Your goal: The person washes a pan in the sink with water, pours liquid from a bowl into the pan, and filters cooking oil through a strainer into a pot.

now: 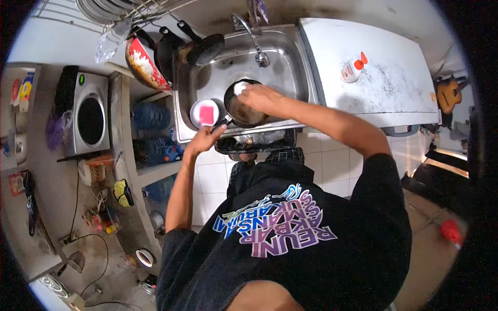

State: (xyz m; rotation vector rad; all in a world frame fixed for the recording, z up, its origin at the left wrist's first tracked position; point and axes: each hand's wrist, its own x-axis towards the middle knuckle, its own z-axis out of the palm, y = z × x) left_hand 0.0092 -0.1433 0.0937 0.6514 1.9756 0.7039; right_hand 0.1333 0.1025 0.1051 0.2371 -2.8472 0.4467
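a dark round pan [245, 115] was held by its black handle [226, 120] in the left hand [206, 139], at the front of a rectangular stainless-steel sink [207, 78]. a soft white wad [240, 87] was grasped by the right hand [262, 99] at the pan's far inner side. just beside, a pink rectangular sponge [206, 115] was contained in a round white bowl [194, 114].

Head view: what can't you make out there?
Head view, pan: inside partly hidden by the right hand.
Head view, white thing: too blurred to identify, partly covered by that hand.
Head view, bottle: label too small to read.
Head view, plates: cut off by top edge.
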